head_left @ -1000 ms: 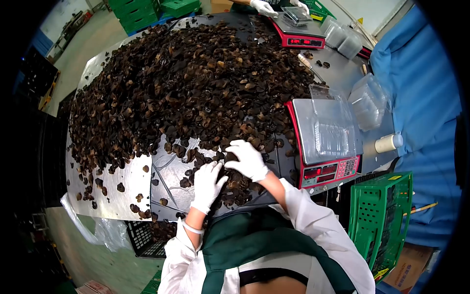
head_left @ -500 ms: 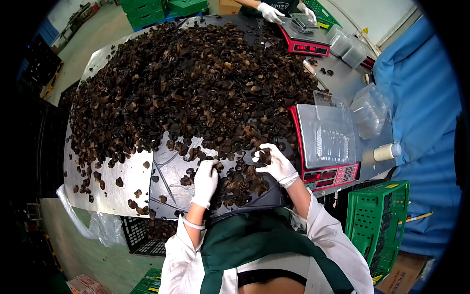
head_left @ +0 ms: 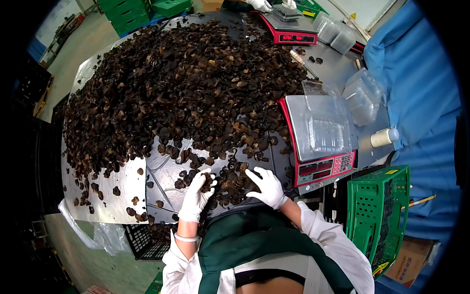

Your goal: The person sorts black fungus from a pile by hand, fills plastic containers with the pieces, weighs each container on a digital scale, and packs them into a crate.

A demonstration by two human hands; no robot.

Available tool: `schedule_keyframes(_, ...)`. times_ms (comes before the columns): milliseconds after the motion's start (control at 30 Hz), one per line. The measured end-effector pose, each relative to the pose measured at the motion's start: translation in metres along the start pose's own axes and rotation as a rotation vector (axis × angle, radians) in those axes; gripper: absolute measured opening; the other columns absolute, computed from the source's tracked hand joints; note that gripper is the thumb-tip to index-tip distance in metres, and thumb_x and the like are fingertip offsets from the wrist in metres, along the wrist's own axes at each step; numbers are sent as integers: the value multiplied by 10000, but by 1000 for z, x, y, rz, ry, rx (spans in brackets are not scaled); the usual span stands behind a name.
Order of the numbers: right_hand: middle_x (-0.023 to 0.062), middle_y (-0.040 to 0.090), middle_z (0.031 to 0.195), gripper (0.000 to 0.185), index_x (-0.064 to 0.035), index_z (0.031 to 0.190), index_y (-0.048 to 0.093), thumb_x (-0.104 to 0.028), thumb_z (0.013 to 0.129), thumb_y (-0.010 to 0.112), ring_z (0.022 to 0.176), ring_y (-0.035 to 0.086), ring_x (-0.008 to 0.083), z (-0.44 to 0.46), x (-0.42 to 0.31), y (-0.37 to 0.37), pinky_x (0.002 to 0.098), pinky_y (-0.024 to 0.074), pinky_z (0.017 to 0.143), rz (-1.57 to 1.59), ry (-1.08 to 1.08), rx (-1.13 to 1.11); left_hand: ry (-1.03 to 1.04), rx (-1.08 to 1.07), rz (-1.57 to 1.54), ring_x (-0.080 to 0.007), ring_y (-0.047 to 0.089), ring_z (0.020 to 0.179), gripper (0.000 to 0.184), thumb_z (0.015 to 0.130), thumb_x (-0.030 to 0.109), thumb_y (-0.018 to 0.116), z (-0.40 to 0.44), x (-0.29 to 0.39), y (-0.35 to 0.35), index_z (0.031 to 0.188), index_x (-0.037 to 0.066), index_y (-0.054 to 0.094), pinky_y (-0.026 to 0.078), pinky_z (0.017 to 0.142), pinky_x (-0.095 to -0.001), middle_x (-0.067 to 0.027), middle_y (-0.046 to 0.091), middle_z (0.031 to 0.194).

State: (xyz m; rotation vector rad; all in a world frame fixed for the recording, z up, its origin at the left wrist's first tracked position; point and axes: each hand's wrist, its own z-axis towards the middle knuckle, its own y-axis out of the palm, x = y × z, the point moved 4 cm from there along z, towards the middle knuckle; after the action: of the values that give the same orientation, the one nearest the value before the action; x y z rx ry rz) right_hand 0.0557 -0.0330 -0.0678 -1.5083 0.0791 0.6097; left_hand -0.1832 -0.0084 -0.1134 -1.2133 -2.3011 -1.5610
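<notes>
A small pile of dark brown, curled wood ear mushrooms [head_left: 229, 190] lies at the table's near edge, between my white-gloved hands. My left hand [head_left: 197, 197] is at the pile's left side, its fingers curled around a dark mushroom piece [head_left: 208, 179]. On the right, my right hand [head_left: 268, 189] has its fingers apart and their tips at the pile's edge, with nothing seen in its grip. Beyond both hands spreads a large heap of the same mushrooms [head_left: 181, 88].
A red scale [head_left: 320, 167] at the right bears an open clear plastic box [head_left: 327, 134]. Stacked clear boxes [head_left: 363, 98] and a white bottle [head_left: 384, 137] stand beyond it. A green crate [head_left: 377, 220] is at the lower right. Across the table, a co-worker's gloved hands [head_left: 259, 5] are near another scale [head_left: 293, 37].
My right hand has come down toward the small pile and opened; the dark piece at its fingers is gone. My left hand has turned, and a mushroom piece now shows in its fingers.
</notes>
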Motion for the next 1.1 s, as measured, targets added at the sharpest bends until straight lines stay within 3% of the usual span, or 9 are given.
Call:
schedule_keyframes(167,106,585,1052,430,-135,1183,600,-148,767,703,881,585,283,3,23,9,342,504,803,223,-10,258,-13,-29,-55,-272,606,1059,418,940,250,545,-3,-4,9,1305,58,471,559,813,-374,-122,589,1173)
schedule_keyframes(200,82,612,994,380,-111,1188,592,-117,816,670,816,600,212,9,28,5,305,504,696,370,-41,332,-10,-25,-81,-283,597,1082,427,942,249,540,-3,-4,13,1317,60,462,553,828,-391,-120,584,1189)
schedule_keyframes(267,37,624,962,322,-97,1201,582,-118,881,613,797,592,121,5,41,20,238,456,594,1262,559,-81,-6,-45,-66,-304,568,1131,438,955,272,511,-2,-6,16,1335,65,443,523,881,-438,-118,571,1216)
schedule_keyframes(300,12,625,979,309,-95,1240,553,-139,935,541,778,571,64,7,38,18,185,396,546,1552,616,-119,-18,-82,-114,-307,559,1141,452,960,288,496,-2,-7,22,1349,69,425,511,898,-447,-113,569,1221)
schedule_keyframes(433,147,579,1162,470,-75,1373,404,-320,972,397,870,590,228,13,26,27,313,496,635,2322,596,-217,-34,-145,-224,-328,535,1164,508,959,359,482,-1,-9,40,1367,71,392,491,923,-478,-113,546,1256)
schedule_keyframes(733,166,528,1293,513,-130,1380,415,-391,938,403,1081,563,369,34,-6,31,523,488,836,2522,447,-262,84,-108,-289,-246,503,1195,576,952,497,416,-8,4,64,1366,96,411,398,999,-476,-67,519,1311)
schedule_keyframes(900,98,545,1269,437,-137,1290,510,-378,941,406,1188,473,386,45,-19,46,605,384,965,2425,700,-171,279,-91,-67,-254,491,1199,693,949,554,365,-18,19,96,1313,-31,436,388,1017,-367,-158,524,1281)
schedule_keyframes(1033,110,553,1237,393,-146,1215,551,-391,945,404,1200,472,337,52,-35,46,606,371,980,2370,958,-47,385,-118,344,-259,363,1321,805,941,626,173,-15,16,109,1296,-34,466,175,1136,-368,-170,450,1379)
schedule_keyframes(1100,110,569,1212,394,-149,1210,553,-400,943,408,1181,492,329,54,-22,68,593,388,964,2429,912,-76,401,-119,400,-263,386,1305,798,937,629,188,-15,20,114,1287,-28,476,197,1134,-375,-175,478,1350)
